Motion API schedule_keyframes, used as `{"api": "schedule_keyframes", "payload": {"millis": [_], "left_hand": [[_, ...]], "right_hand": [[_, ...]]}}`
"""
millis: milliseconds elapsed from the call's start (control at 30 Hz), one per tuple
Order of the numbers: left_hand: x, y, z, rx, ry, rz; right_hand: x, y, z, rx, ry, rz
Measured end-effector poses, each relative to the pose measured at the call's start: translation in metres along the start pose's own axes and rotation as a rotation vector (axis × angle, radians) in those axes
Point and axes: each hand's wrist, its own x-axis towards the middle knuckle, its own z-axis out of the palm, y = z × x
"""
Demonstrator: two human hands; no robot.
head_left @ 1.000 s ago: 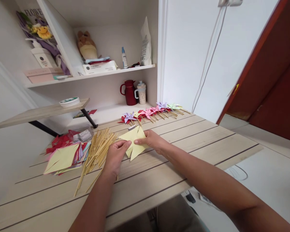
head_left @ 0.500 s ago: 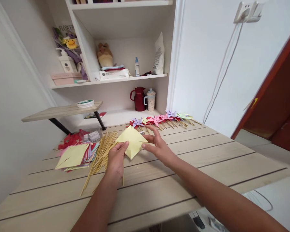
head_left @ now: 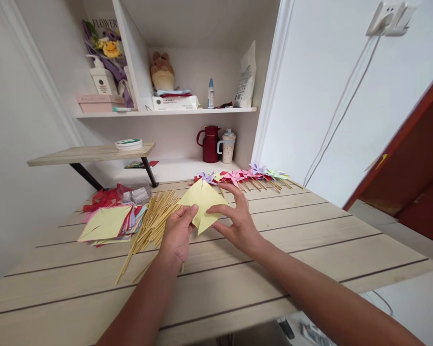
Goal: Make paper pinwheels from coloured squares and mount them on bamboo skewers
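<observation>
A pale yellow paper square (head_left: 202, 198), turned like a diamond and slit inward from its corners, is held up above the table. My left hand (head_left: 178, 230) pinches its lower left side, thumb on top. My right hand (head_left: 240, 223) is at the paper's right side with its fingers curved and spread apart; one fingertip rests over the paper's face. Just left of my left hand lies a loose pile of thin wooden sticks (head_left: 155, 218). Beyond it is a stack of colored paper squares (head_left: 106, 223), a slit yellow one on top.
Several finished paper pinwheels (head_left: 234, 177) on sticks lie along the table's back edge. Behind the paper stack are red material (head_left: 106, 198) and a clear box (head_left: 137, 193). A small raised shelf (head_left: 94, 154) stands back left. A red jug (head_left: 211, 145) and a cup (head_left: 228, 146) stand in the cabinet.
My right hand has closed in on the paper, and a fingertip now lies over it. The paper is slightly further right in view, and the camera view has shifted a little.
</observation>
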Motion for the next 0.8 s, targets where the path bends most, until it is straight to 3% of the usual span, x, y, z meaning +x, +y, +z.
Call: {"api": "schedule_keyframes", "payload": {"millis": [167, 567, 800], "left_hand": [[-0.003, -0.001, 0.003, 0.016, -0.005, 0.009], [-0.009, -0.002, 0.014, -0.034, -0.012, 0.011], [-0.005, -0.003, 0.011, -0.122, 0.007, -0.028]], "right_hand": [[0.001, -0.002, 0.0, 0.046, 0.049, -0.04], [0.004, -0.001, -0.001, 0.266, 0.098, 0.244], [0.005, 0.001, 0.0, 0.288, 0.105, 0.235]]}}
